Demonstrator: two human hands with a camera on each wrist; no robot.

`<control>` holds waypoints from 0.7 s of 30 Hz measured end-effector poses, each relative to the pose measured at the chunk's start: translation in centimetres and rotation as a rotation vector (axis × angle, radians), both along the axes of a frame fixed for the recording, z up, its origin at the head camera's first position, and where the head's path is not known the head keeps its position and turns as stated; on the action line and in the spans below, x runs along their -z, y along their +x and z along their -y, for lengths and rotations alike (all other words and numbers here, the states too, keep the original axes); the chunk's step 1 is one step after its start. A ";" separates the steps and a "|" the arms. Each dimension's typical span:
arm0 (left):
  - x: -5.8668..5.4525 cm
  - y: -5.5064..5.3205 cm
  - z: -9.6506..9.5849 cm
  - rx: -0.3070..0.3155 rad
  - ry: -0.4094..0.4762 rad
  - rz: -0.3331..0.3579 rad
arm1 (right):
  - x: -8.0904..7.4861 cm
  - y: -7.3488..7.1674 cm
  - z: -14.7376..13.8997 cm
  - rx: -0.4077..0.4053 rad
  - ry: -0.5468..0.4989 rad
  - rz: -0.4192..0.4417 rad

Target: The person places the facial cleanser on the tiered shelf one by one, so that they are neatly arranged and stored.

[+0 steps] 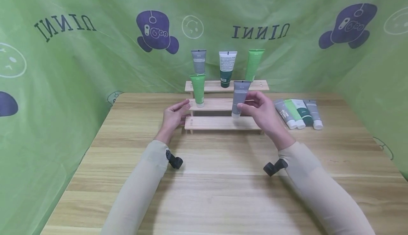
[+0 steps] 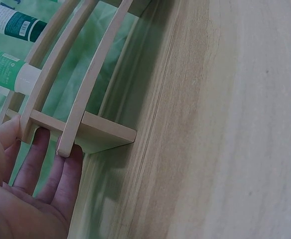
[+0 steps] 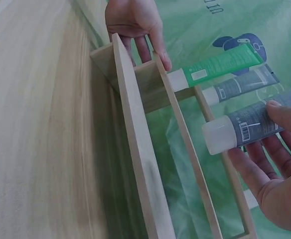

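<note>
A three-tier wooden display rack (image 1: 223, 122) stands on the table. My left hand (image 1: 174, 117) holds the left end of its steps; in the left wrist view the thumb lies by the middle step while curled fingers (image 2: 34, 159) reach underneath. Between thumb and fingers, my right hand (image 1: 262, 112) grips a grey squeeze tube (image 1: 240, 95), white cap down, in front of the middle step. In the right wrist view that tube's cap (image 3: 219, 135) hangs apart from the steps. A green tube (image 1: 198, 90) stands on its cap at the middle step's left.
Along the top step stand a grey tube (image 1: 199, 61), a white and dark-green tube (image 1: 227, 68) and a green tube (image 1: 254, 64). Several tubes lie side by side right of the rack, among them a grey one (image 1: 313, 114). A green printed curtain (image 1: 204, 1) hangs behind the table.
</note>
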State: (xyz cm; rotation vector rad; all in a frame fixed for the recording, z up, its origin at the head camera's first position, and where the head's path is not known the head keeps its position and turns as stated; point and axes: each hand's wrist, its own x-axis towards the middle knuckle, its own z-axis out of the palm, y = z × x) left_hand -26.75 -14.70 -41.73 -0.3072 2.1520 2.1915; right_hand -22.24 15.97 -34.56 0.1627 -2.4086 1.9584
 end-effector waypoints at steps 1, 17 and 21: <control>0.0 0.0 0.0 0.000 0.000 0.001 | 0.0 -0.2 0.1 0.004 -0.002 -0.005; 0.0 -0.1 0.1 -0.009 0.002 0.015 | 0.2 -3.4 2.8 -0.001 -0.104 -0.059; 0.1 0.0 0.1 -0.008 0.001 0.014 | 0.4 -3.8 3.2 0.014 -0.104 -0.042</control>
